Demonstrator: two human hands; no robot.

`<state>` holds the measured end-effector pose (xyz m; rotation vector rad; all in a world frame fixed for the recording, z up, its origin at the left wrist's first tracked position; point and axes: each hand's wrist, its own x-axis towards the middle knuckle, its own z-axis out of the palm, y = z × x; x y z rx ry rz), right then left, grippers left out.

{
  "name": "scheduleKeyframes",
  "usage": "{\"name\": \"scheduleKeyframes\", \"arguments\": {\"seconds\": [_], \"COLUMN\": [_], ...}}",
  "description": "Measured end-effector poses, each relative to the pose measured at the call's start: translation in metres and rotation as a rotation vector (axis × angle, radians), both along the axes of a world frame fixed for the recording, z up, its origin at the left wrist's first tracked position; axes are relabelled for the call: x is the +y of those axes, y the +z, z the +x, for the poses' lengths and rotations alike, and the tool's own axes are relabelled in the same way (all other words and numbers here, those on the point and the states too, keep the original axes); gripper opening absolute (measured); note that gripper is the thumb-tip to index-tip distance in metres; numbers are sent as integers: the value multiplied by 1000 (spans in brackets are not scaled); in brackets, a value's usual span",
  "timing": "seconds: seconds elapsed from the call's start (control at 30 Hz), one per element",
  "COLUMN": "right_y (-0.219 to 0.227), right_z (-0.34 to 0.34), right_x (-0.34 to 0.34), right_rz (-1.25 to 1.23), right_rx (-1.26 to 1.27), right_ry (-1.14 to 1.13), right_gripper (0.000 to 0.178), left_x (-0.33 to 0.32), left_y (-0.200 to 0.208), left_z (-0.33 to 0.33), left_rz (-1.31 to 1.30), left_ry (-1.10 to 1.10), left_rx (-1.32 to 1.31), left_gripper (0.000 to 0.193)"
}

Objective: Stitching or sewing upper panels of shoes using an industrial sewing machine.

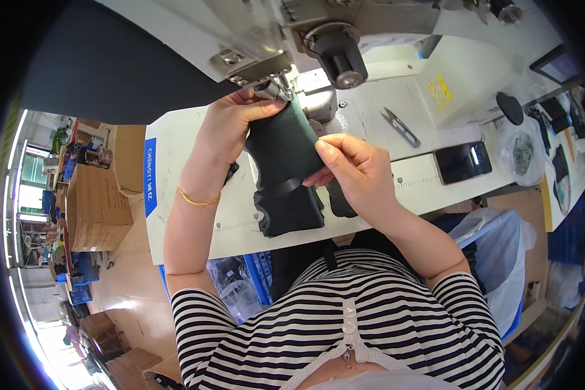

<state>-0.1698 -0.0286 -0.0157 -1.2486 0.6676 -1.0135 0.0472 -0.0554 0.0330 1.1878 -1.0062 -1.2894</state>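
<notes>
A black fabric piece [281, 146] runs from under the needle area of a sewing machine [257, 62] down toward the table's front edge. My left hand [237, 123] grips its upper left edge beside the presser foot, thumb on top, the other fingers partly hidden. On the opposite side, my right hand [357, 170] pinches the right edge between thumb and forefinger. Lower down, more black fabric [291, 211] lies on the table, with a darker strip across it. Whether it is one piece or several layers I cannot tell. Another black scrap [340, 198] shows below my right hand.
To the right on the white table [234, 218] lie thread snips [402, 127] and a phone [463, 162]. A clear bag of small items [520, 153] sits beyond. Blue bins stand below the edge, one lined with plastic [494, 260]. Cardboard boxes [101, 208] are at left.
</notes>
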Motion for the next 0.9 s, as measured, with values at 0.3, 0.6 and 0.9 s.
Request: {"name": "scheduleKeyframes", "arguments": {"seconds": [0.3,0.6,0.9], "right_y": [-2,-3,0], "right_z": [-2,0,6], "right_x": [-1,2,-2], "right_rz": [-18,22,-2], "right_rx": [49,38,16], "right_ry": [23,16,-12], "right_gripper": [21,20,20], "left_x": [-6,0,-7], "left_y": [-7,2,7], "left_z": [9,1,3], "left_rz": [-28,51,61], "left_ry": [2,71,20], "left_rx": [2,-41,-48], "left_gripper": [17,20,25]}}
